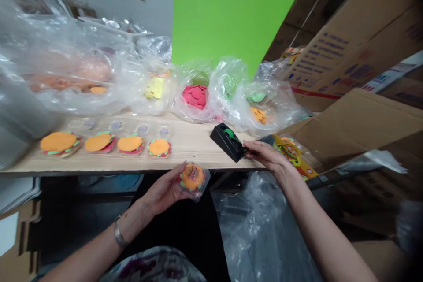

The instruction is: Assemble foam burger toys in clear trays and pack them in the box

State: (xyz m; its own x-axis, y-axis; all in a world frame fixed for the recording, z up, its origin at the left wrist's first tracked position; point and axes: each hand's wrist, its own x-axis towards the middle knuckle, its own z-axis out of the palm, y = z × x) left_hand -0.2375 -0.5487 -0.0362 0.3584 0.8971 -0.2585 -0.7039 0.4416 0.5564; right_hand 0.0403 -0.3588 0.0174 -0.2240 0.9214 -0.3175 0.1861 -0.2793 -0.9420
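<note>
Toy burger [193, 177] in a clear case [206, 178] is grasped by the left hand [168, 190], lying just right of the palm. Beyond and to the right of that grip, a tape dispenser [223, 142] is met at its near end by the right hand [266, 154]; whether anything is pinched there cannot be told. Beyond the left grip, leftward, four burgers [129, 143] are lined up on the table [193, 141].

Gap between burger row [98, 142] and dispenser [228, 142]
</note>
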